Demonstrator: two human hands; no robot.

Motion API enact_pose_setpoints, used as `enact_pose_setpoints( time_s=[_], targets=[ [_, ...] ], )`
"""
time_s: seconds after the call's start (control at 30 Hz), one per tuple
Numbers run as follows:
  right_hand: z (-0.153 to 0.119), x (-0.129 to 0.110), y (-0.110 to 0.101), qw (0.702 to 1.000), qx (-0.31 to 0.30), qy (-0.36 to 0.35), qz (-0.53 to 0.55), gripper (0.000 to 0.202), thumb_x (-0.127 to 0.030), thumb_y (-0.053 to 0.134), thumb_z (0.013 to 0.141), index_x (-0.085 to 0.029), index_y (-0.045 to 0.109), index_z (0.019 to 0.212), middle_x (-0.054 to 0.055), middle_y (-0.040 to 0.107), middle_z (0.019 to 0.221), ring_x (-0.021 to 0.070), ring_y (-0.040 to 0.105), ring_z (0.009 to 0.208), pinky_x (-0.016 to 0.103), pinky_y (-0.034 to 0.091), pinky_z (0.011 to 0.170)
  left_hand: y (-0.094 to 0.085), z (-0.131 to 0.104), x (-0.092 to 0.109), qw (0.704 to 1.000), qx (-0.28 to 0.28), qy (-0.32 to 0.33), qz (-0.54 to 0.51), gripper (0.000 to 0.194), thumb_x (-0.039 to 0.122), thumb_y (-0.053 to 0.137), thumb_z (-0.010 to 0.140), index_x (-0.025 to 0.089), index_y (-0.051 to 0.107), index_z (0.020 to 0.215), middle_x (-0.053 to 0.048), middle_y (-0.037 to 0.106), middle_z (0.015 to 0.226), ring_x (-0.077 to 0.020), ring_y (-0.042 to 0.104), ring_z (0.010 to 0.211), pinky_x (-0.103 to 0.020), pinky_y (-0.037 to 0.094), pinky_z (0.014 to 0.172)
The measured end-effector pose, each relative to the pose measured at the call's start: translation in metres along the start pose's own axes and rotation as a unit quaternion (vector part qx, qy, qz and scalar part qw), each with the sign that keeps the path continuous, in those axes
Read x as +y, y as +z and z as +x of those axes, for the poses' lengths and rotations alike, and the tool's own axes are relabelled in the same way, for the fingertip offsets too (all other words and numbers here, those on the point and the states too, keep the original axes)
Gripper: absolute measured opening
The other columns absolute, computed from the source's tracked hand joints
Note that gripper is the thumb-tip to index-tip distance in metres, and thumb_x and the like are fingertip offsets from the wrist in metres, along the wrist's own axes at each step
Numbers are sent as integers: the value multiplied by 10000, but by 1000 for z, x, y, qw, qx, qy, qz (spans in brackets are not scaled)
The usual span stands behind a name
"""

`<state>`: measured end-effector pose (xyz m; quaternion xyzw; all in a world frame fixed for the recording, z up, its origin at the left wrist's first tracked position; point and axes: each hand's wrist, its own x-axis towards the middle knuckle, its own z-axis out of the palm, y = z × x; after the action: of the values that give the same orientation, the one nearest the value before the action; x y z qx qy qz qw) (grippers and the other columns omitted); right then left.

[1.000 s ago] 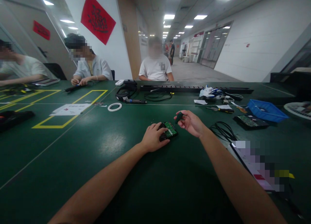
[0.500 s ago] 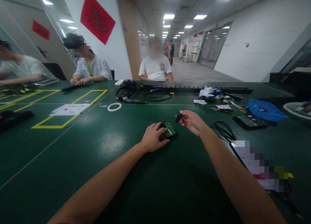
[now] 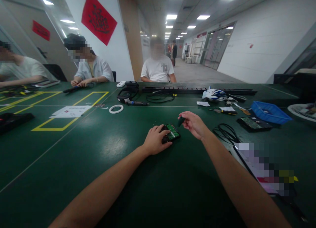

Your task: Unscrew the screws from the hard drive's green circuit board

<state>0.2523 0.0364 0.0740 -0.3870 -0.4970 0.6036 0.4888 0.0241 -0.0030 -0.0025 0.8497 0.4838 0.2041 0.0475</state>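
Observation:
A hard drive (image 3: 173, 133) lies on the green table with its green circuit board facing up. My left hand (image 3: 155, 140) grips it from the left, thumb along the near edge and fingers over the top, hiding its left part. In my right hand (image 3: 194, 124) is a small screwdriver (image 3: 181, 121) with a dark handle, pinched between thumb and fingers. It slants down to the left, its lower end close to the drive's right edge; whether the tip touches the board I cannot tell.
At right are a second circuit-board device (image 3: 254, 123), a blue basket (image 3: 271, 112), a yellow-black screwdriver (image 3: 228, 112), gloves (image 3: 212, 93) and a black cable (image 3: 225, 132). A white ring (image 3: 116, 109) and papers (image 3: 71, 111) lie left. Co-workers sit across the table.
My right hand has shifted slightly left and down with the screwdriver, which now tilts a little more upright. My left hand and the hard drive have stayed put.

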Motion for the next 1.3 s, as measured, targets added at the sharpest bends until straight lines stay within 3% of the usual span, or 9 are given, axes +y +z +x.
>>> enact_pose_setpoints(
  time_s=[0.17,0.5,0.73,0.93,1.13,1.3],
  targets=[
    [-3,-3,1,999,-32,22,0,266,-376,629,806,-181,699,971,71,687,921,96,405,537,262,229,441,0,0,1,1000,1,-2,-1,602,603,656,822,319,569,1345,-72,389,1529,-377,351,1365,-578,316,1098],
    [-2,-3,4,996,-31,60,51,221,-395,614,832,-177,607,866,108,720,923,114,469,556,259,304,477,-2,0,2,1000,4,3,9,602,606,643,828,305,570,1345,-86,403,1515,-370,369,1348,-560,336,1080],
    [-2,-4,1,998,-48,47,17,305,-417,624,845,-231,667,1084,51,677,911,106,480,554,253,289,454,0,0,1,1000,1,1,9,605,615,644,823,312,574,1342,-78,390,1526,-375,361,1355,-569,324,1088],
    [2,-2,-4,999,-33,2,-7,236,-376,691,813,-174,712,933,45,657,819,112,489,601,262,340,491,-3,1,2,1000,-7,-5,-3,602,601,659,818,314,574,1341,-73,388,1530,-377,364,1356,-576,318,1095],
    [0,-2,-1,999,-32,34,9,226,-377,727,800,-190,609,846,79,714,931,119,530,620,255,377,501,-4,0,3,1000,-8,-5,-3,602,608,649,823,314,572,1342,-76,394,1525,-380,361,1358,-581,322,1091],
    [-5,-5,4,998,-45,35,17,259,-331,724,806,-230,637,1028,44,695,886,121,558,624,248,415,518,-2,0,3,1000,0,-1,4,598,610,648,823,314,575,1338,-78,395,1522,-375,365,1354,-571,323,1092]
  ],
)
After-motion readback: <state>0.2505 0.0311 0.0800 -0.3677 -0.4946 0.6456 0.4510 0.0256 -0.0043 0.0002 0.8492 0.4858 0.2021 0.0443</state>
